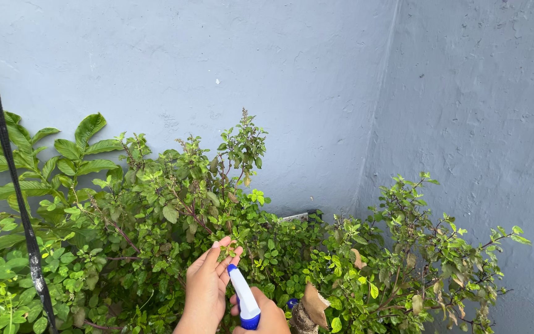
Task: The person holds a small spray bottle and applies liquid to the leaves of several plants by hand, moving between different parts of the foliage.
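At the bottom of the head view two bare hands meet in front of a mass of green bushes. The left hand (205, 287) reaches up with its fingers (225, 247) closed lightly on a small leafy sprig (235, 250). Just beside it the right hand (266, 316) grips a white spray bottle (243, 294) with a blue band, its tip angled up toward that sprig and nearly touching the left hand. A small-leaved bush (186, 204) rises behind them, a broad-leaved plant (32, 167) spreads at the left, and another bush (415, 260) with some browned leaves stands at the right. Behind everything two blue-grey walls (292, 74) meet in a corner. A black strap (7, 167) hangs down the left edge.
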